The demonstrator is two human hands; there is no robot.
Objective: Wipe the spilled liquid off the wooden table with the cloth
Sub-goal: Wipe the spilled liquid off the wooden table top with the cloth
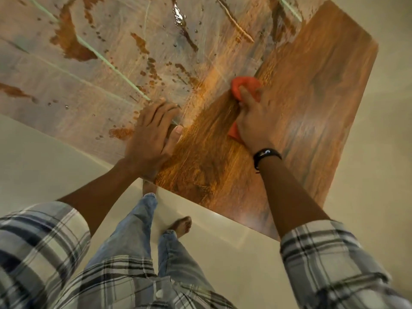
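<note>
An orange cloth (243,84) lies bunched on the wooden table (312,97), and my right hand (254,121) grips it with curled fingers; a corner of the cloth shows below my palm. My left hand (151,134) rests flat on the table near its front edge, fingers straight, to the left of the cloth. Spilled liquid (180,18) lies in puddles and droplets across the pale, glary left and far part of the tabletop. The wood around and right of the cloth looks dark brown with faint streaks.
The table's front edge (200,204) runs diagonally across the view, with its right corner at the upper right. Below the edge is a light tiled floor (44,166), where my jeans and bare feet (180,226) stand close to the table.
</note>
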